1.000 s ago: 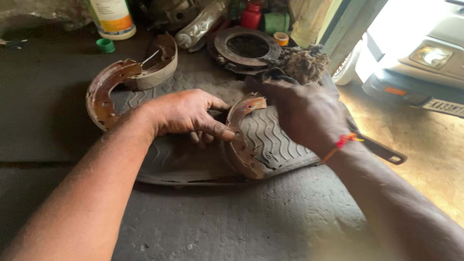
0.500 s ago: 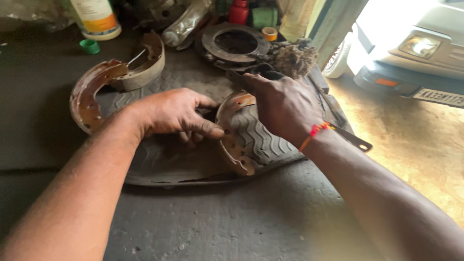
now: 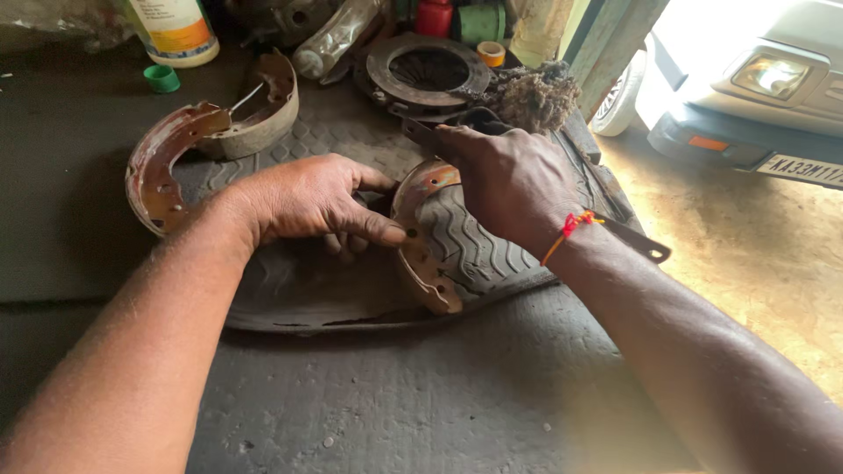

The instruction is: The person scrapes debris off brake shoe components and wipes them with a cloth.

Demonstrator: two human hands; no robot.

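Left hand (image 3: 307, 200) laid palm-down on the rubber mat (image 3: 299, 281), fingers curled, thumb tip pressed against the inner edge of a rusty curved brake shoe (image 3: 420, 237). Right hand (image 3: 509, 180) over the upper end of that same shoe, fingers bent down around it and around a dark flat tool (image 3: 421, 133) poking out past the knuckles toward the far side; exact hold under the palm hidden, so cannot tell how tight. Red thread (image 3: 569, 230) tied at the right wrist. Shoe standing on its edge on the mat, arching from beneath the right fingers down to just beyond the left thumb, lower end near the mat's near rim.

Left of the left knuckles, well apart: second shoe (image 3: 154, 167), rust-red, and third shoe (image 3: 263, 114) touching it. Beyond the right fingers: round clutch plate (image 3: 428, 70), with a frayed brush (image 3: 536, 96) just beside it. Farther back: green cap (image 3: 162, 78), white bottle (image 3: 176, 31). Off to the right of the right wrist, outside on the ground: white car (image 3: 764, 88).
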